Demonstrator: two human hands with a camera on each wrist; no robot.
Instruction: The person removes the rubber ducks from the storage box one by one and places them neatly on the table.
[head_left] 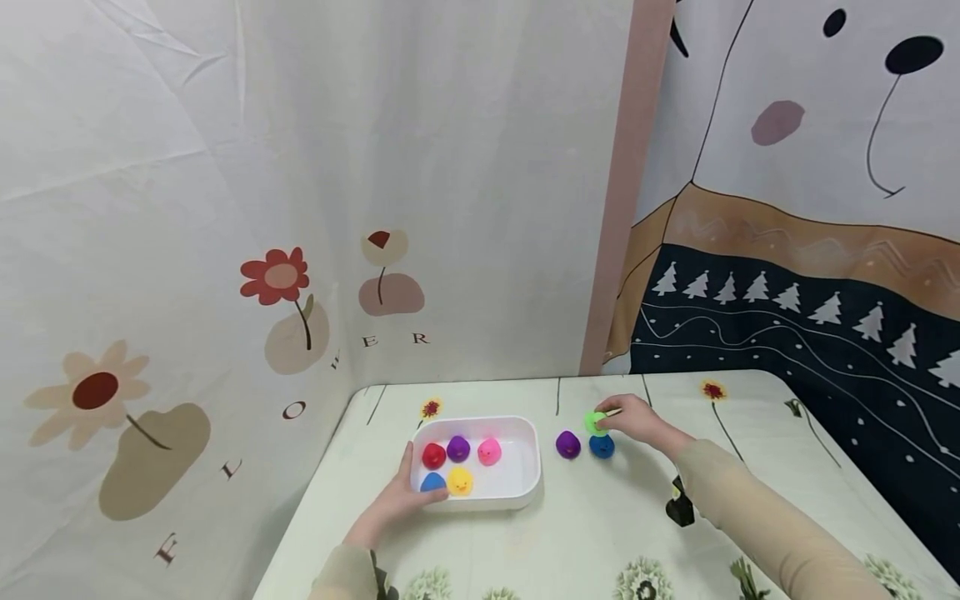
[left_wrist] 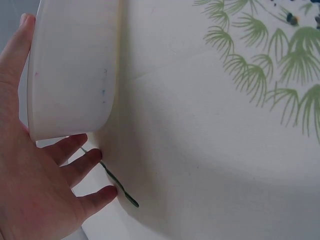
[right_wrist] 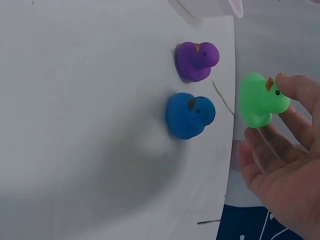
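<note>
My right hand (head_left: 634, 419) pinches a green toy duck (right_wrist: 260, 102) between thumb and fingers, above the table. Below it in the head view is a blue toy duck (right_wrist: 189, 116), with a purple toy duck (right_wrist: 196, 61) beside it on the cloth. My left hand (head_left: 396, 498) rests against the near left corner of a white tray (head_left: 517, 492), its thumb along the front and its fingers spread. Inside the tray are a red duck (head_left: 433, 456), a purple duck (head_left: 458, 449), a pink duck (head_left: 490, 452), a yellow duck (head_left: 460, 482) and a partly hidden blue duck (head_left: 432, 481).
A pale flowered cloth covers the table (head_left: 570, 533). Printed curtains (head_left: 480, 167) hang behind it and to the left, and a dark patterned cloth (head_left: 750, 333) hangs at the right. A small black-and-yellow shape (head_left: 680, 507) shows near the right sleeve.
</note>
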